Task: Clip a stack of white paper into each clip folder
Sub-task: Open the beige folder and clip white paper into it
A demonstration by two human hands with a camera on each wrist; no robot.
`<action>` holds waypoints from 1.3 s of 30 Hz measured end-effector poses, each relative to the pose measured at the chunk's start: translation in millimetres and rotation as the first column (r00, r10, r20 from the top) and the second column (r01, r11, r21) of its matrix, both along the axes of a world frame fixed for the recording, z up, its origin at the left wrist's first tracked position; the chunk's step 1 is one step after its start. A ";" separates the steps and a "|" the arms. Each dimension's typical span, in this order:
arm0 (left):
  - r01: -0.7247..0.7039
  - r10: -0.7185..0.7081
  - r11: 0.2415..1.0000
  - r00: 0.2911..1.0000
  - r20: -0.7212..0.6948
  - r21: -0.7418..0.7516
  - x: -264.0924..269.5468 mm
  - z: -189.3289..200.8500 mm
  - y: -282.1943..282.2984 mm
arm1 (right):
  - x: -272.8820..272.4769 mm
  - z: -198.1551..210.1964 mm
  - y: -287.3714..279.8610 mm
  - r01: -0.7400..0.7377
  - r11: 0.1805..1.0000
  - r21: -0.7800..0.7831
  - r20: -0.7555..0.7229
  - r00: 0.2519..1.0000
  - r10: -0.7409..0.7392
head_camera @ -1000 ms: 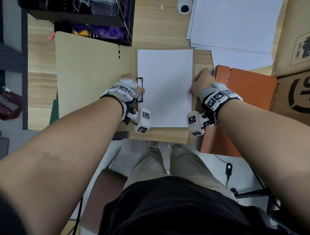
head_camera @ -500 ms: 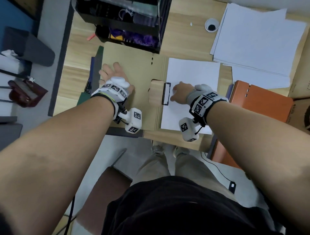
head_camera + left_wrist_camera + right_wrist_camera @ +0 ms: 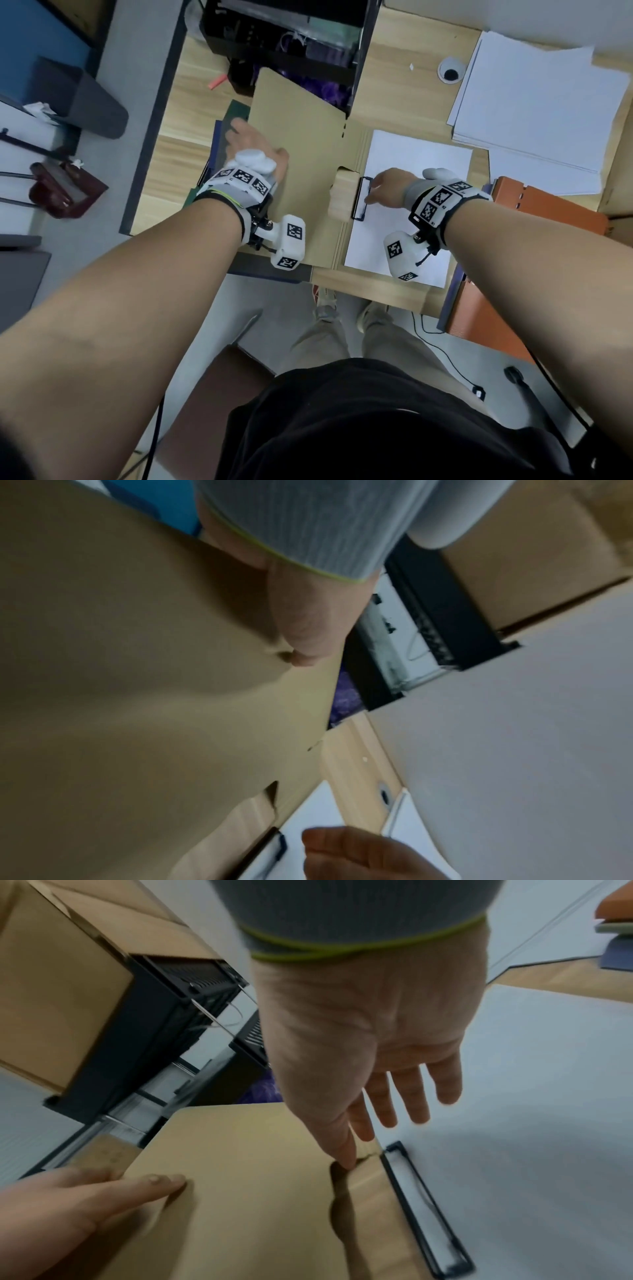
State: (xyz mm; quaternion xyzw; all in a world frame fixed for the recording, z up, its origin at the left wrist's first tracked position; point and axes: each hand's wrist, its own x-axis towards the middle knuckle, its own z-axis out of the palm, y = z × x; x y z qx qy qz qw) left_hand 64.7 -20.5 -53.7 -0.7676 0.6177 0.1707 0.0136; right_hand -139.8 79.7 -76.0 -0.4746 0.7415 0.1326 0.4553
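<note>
A tan clip folder lies open on the desk, and its left cover (image 3: 301,164) is tilted up off the surface. My left hand (image 3: 255,145) grips that cover at its left edge, thumb (image 3: 308,631) on top and fingers (image 3: 150,1180) around the rim. A stack of white paper (image 3: 418,164) lies on the folder's right half, with its left edge under the black clip (image 3: 359,198). My right hand (image 3: 373,192) rests with straight fingers on the paper beside the clip (image 3: 424,1204), its thumb tip touching the spine flap.
A loose pile of white paper (image 3: 534,102) sits at the back right. An orange folder (image 3: 548,212) lies at the right, overhanging the desk edge. A black rack (image 3: 291,41) stands behind the raised cover. Dark folders (image 3: 219,137) lie under my left hand.
My left hand left the clip, went to the cover's left edge and raised it. My right hand crossed from the paper's right edge to the clip.
</note>
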 end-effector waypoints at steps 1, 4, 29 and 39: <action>0.045 -0.045 0.999 0.999 -0.007 0.007 -4.0 9.4 -1.5 | -2.1 5.2 -3.8 0.040 0.999 -0.032 0.026 0.999 -0.039; 0.284 -0.284 0.959 0.959 0.006 0.000 -20.2 39.5 -0.7 | -7.4 24.1 -11.0 0.144 0.981 -0.132 0.128 0.984 -0.127; 0.313 -0.192 0.775 0.944 -0.267 0.549 -118.9 -57.3 76.2 | -107.2 -13.7 86.8 0.827 0.562 -0.005 0.164 0.555 -0.815; 0.148 0.089 0.735 0.946 -0.310 0.662 -113.6 -36.3 64.0 | -103.0 -11.4 77.1 0.753 0.653 -0.083 0.097 0.658 -0.746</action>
